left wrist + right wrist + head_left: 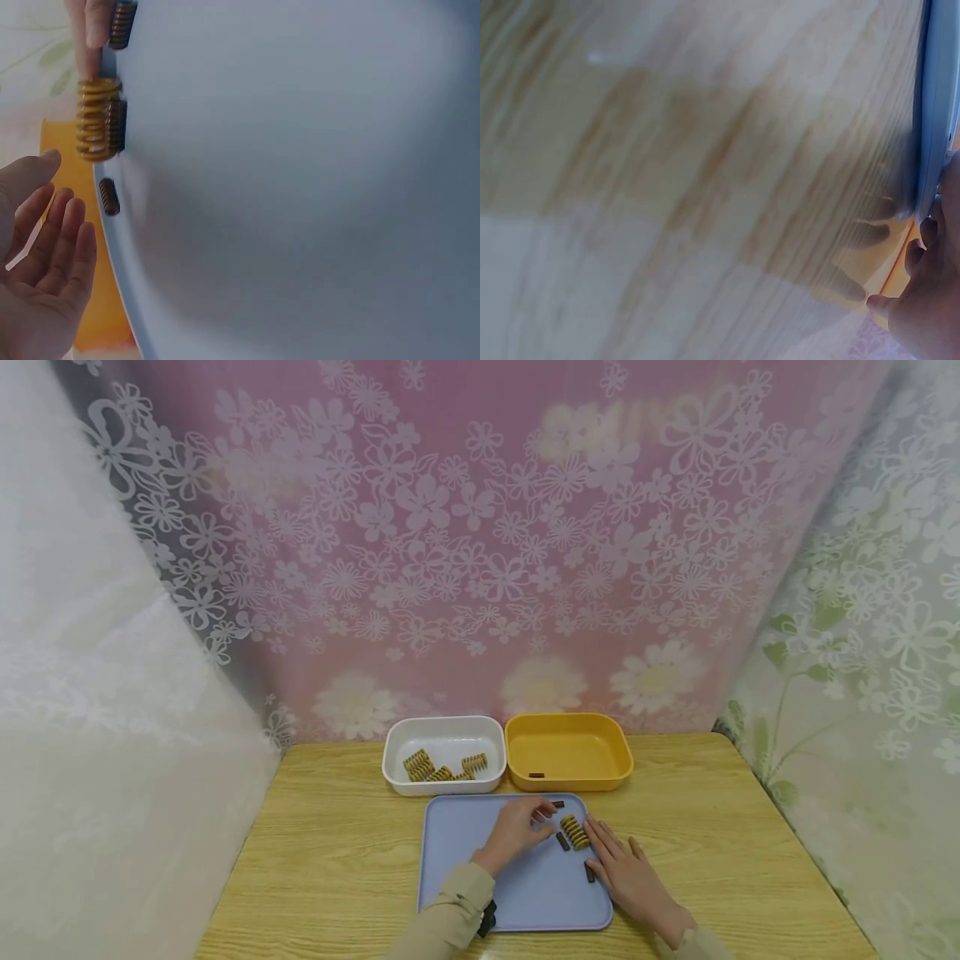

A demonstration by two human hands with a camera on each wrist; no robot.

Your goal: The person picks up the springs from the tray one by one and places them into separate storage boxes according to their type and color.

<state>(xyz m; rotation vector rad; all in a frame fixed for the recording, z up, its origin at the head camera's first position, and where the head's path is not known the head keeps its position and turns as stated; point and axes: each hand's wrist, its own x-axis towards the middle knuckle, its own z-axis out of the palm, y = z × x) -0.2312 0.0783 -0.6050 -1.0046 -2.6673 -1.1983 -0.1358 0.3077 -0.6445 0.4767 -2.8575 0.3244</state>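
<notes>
On the right part of the blue tray (pixel 510 893) lies a large yellow coil spring (pixel 575 832), with small dark springs around it: one (pixel 562 842) to its left, one (pixel 558 804) behind it and one (pixel 590 873) in front. My left hand (pixel 519 828) hovers over the tray left of the large spring, thumb and fingers apart and nothing between them in the left wrist view. Along the tray's right edge rests my right hand (pixel 628 875), fingers extended, a fingertip (pixel 88 69) right at the large spring's end.
Behind the tray stand a white bin (pixel 444 788) with several yellow springs (pixel 418 765) and a yellow bin (pixel 573 752) with one small dark spring (pixel 536 775). All of it is on a wooden table (pixel 337 843), with flowered curtains (pixel 480 568) behind and at the sides.
</notes>
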